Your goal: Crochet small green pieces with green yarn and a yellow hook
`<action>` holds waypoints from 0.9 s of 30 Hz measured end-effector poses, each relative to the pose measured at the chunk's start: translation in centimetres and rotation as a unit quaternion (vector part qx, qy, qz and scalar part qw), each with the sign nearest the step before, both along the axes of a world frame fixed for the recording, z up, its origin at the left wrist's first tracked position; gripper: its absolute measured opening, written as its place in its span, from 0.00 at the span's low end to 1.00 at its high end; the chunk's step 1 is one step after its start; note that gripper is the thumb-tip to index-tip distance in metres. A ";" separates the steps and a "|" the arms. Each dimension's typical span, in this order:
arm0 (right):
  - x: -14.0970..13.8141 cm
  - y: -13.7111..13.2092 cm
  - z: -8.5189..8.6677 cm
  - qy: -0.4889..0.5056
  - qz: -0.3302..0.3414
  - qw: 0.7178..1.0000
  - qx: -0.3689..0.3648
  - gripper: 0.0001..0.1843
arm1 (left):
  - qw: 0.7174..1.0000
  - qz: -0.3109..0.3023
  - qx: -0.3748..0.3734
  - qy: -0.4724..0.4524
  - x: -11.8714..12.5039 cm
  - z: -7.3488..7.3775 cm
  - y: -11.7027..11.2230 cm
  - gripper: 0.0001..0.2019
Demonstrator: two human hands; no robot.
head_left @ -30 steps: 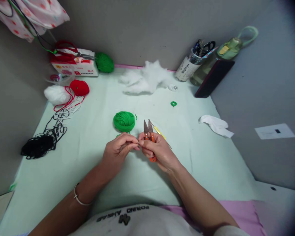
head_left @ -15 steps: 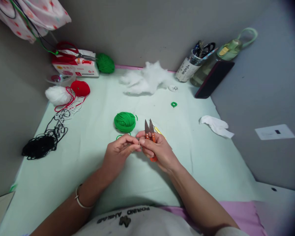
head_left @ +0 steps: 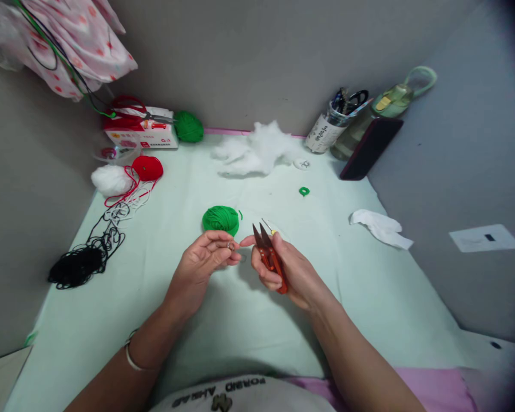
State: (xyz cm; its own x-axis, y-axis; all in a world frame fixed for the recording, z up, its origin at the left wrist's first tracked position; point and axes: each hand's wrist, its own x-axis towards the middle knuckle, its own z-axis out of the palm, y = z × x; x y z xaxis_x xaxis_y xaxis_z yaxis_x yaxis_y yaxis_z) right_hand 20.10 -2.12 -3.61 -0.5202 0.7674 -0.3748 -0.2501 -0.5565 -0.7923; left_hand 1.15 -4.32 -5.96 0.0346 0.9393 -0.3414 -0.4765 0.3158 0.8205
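Note:
My right hand is wrapped round orange thread snips, whose dark blades point up and away from me. Its index finger reaches left towards my left hand. Between the left thumb and fingers is a small metal ring, pinched at the fingertips. Just behind the left hand lies a ball of green yarn. A crochet hook with a yellow handle lies beyond the snips, mostly hidden by my right hand.
Further back are white stuffing, a small green crocheted ring and a pen jar. White tissue lies right. Black yarn, red yarn and white yarn are left, near a box.
My hands have moved apart, the right one shifting right and down with the snips tilted left. The small metal ring now shows at the left fingertips. The whole view has shifted slightly.

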 end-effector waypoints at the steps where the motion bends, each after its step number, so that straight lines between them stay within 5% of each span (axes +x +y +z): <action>1: 0.0 -0.1 0.0 0.013 0.014 1.000 -0.007 0.26 | 1.000 0.003 0.003 0.005 -0.1 -0.1 0.1 0.13; 10: -0.9 -0.6 -1.3 0.151 0.169 0.961 -0.160 0.24 | 1.000 -0.013 0.008 0.014 -0.6 -0.6 0.3 0.13; 27: -1.3 -0.9 -2.1 0.198 0.158 0.947 -0.199 0.21 | 0.997 -0.030 0.048 0.045 -0.8 -1.2 0.3 0.08</action>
State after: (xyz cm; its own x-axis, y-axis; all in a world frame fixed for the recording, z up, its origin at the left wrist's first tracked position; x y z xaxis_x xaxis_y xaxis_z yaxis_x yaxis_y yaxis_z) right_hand 18.77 -3.02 -5.68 -0.8605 0.3894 -0.3285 -0.2557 -0.8878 -0.3826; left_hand 0.32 -4.04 -7.17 0.0661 0.9647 -0.2549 -0.3826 0.2604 0.8864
